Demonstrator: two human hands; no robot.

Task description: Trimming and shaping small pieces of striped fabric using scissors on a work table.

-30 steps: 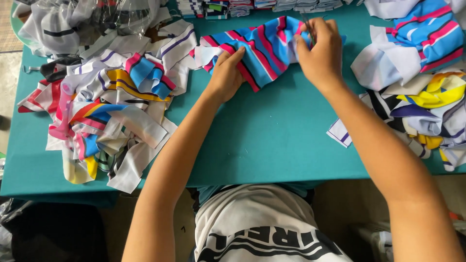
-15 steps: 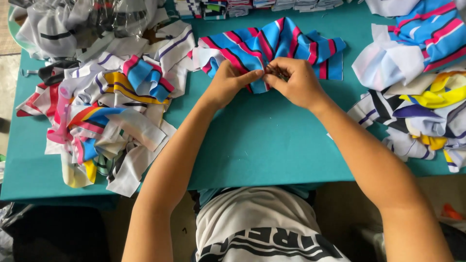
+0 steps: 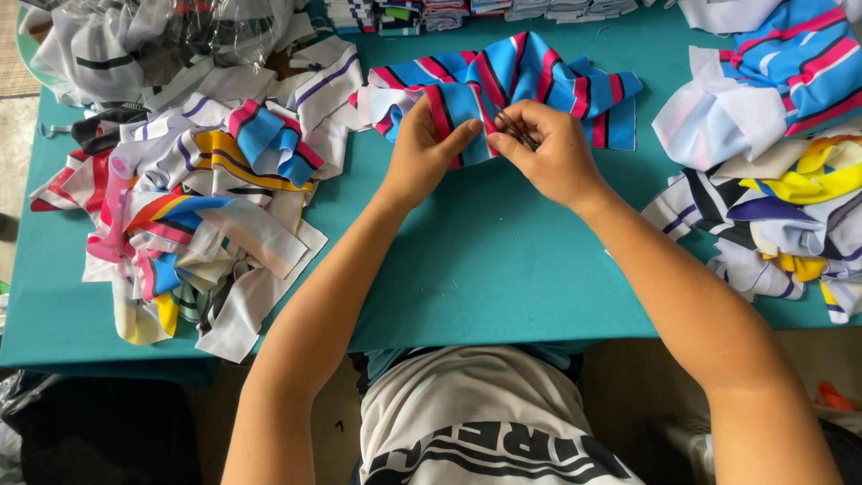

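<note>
- Head view, looking straight down on a teal table (image 3: 503, 269) with heaps of cloth on both sides.
- Striped cloth piece (image 3: 539, 81) of blue, pink and black lying at the far middle of the table, bunched and creased, its near edge gathered under both hands.
- Left hand (image 3: 426, 144) resting on the near left part of that striped cloth piece, fingers curled down onto it, thumb stretched rightward and pressing a fold; closed lightly on the fabric.
- Right hand (image 3: 548, 148) just beside the left, thumb tips almost meeting; fingers pinched narrow around a small gathered bit of the same cloth, with something thin and dark between the fingertips, too small to make out.
- Both forearms reaching in from the near edge, converging toward the cloth.
- Left-side heap (image 3: 197, 198) of mixed strips: white, pink, yellow, blue and black, spilling to the table's near left edge, well apart from the hands.
- Clear plastic bag (image 3: 162, 36) at the far left corner, crumpled, with pale cloth inside.
- Right-side heap (image 3: 772, 207) of white, yellow, purple and black-striped pieces, near the right forearm but not touching it.
- Blue and pink striped pile (image 3: 790, 63) at the far right corner, above a pale folded piece.
- Row of folded stacks (image 3: 467, 11) along the far edge, only partly in view.
- White shirt (image 3: 476, 422) with dark print at the bottom middle.
</note>
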